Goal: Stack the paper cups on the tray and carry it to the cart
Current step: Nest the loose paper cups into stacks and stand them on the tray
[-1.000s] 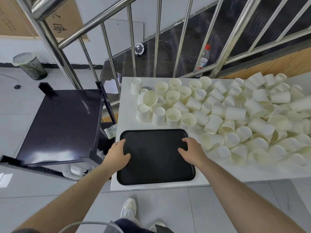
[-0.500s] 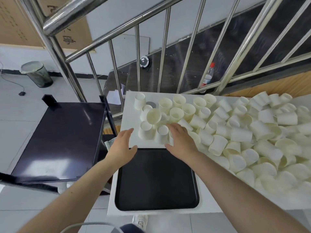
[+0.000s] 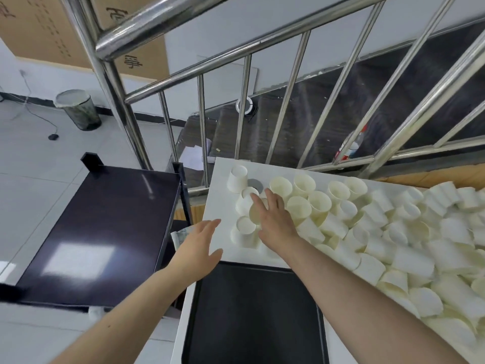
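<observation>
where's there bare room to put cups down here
The black tray is bare, as is the dark cart top. A white table strip left of the cups is free. Right of the right hand, paper cups crowd.

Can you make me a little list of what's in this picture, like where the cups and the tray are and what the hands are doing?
cups: a big heap of white paper cups on the white table, some upright, many tipped over
tray: black tray at the near table edge, no cups on it
right hand: right hand stretched over the cups at the left of the heap, fingers straight
left hand: left hand open, at the table's left edge
cart: dark cart left of the table
</observation>
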